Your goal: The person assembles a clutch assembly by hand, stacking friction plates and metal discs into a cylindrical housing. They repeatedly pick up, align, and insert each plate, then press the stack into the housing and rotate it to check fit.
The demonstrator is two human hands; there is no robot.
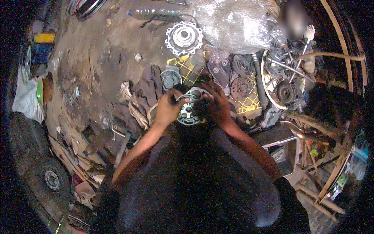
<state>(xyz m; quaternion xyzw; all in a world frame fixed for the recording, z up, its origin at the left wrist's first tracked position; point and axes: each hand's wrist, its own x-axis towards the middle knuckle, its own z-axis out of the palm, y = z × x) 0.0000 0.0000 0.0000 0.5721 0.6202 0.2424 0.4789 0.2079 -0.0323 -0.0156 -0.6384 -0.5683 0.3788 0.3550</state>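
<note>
Between my knees I hold a round, silver-grey metal machine part [188, 113] with cut-out openings and a raised centre. My left hand [169, 108] is closed on its left edge, the thumb lying over the top. On the other side, my right hand [219, 106] grips the part's right edge; shadow hides most of those fingers. Just beyond my left hand lies a grey round metal cover [170, 79]. Farther off rests a large toothed metal ring plate with a hub [184, 38]. A yellow-lined dark sheet [194, 70] lies under several parts ahead of my hands.
A brown cloth [147, 89] lies to the left. Dark round discs [243, 86], a black tube [258, 78] and other metal parts crowd the right. Clear plastic wrap [230, 29] and a plastic bottle [152, 14] lie at the back. A wheel [52, 178] stands lower left.
</note>
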